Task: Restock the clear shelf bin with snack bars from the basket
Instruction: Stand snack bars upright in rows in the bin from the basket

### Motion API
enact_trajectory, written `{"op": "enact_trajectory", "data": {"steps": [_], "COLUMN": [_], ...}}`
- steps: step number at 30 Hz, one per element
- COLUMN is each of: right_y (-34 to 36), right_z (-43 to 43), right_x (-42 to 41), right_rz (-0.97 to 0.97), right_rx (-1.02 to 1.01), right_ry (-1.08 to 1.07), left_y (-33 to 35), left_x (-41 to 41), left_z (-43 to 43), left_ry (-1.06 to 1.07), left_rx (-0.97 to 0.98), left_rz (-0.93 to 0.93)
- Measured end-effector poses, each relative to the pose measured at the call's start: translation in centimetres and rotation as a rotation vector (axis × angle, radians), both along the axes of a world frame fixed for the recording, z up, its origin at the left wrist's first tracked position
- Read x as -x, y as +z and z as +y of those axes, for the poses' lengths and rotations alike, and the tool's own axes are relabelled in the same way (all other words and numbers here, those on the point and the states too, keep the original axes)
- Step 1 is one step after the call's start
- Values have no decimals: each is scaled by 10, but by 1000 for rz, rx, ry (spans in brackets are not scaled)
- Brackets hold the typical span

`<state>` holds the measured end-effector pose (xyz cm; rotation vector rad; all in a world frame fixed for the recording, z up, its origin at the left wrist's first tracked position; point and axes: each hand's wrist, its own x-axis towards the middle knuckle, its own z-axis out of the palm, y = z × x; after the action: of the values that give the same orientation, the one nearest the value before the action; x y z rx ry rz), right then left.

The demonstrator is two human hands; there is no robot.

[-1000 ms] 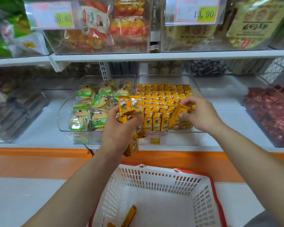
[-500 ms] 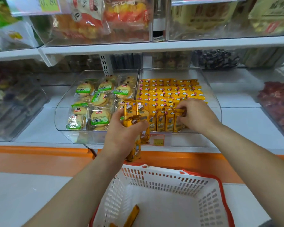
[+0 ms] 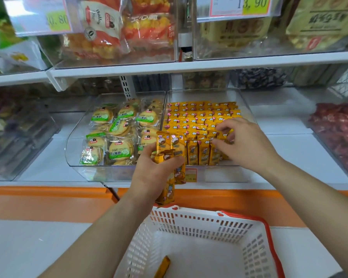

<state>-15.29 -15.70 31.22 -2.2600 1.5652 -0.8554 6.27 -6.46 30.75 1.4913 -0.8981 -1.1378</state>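
Glossy wrappers on the snack bars [image 3: 203, 117], clear shiny plastic bin [image 3: 225, 175] (smooth-walled), matt white plastic basket [image 3: 189, 223].

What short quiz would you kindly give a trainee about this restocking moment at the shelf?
1. True or false: the left hand grips several snack bars.
2. The right hand reaches into: A) the clear bin of yellow bars, B) the biscuit bin, C) the upper shelf.
3. What lies in the white basket?
Key: 1 true; 2 A; 3 one loose bar.
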Motion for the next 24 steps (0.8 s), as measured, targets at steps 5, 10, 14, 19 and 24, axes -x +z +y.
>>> {"op": "enact_trajectory", "data": {"steps": [5, 10, 14, 19, 24], "right_y": [17, 21, 27, 28, 13], "right_z": [33, 44, 40, 35, 38], "right_x": [-17, -20, -10, -2, -7], "right_rz": [-574, -605, -760, -993, -920], "right_rx": [-470, -550, -637, -702, -702], "right_ry": [232, 349, 325, 230, 235], "left_y": [2, 7, 12, 12, 9], "left_x": [8, 17, 16, 8, 10], "left_z": [7, 14, 15, 11, 8], "left_ry": [-118, -229, -189, -109, -55], "left_rx": [36, 27, -19, 13, 27], "left_rz": [-19, 43, 261, 282, 309]}}
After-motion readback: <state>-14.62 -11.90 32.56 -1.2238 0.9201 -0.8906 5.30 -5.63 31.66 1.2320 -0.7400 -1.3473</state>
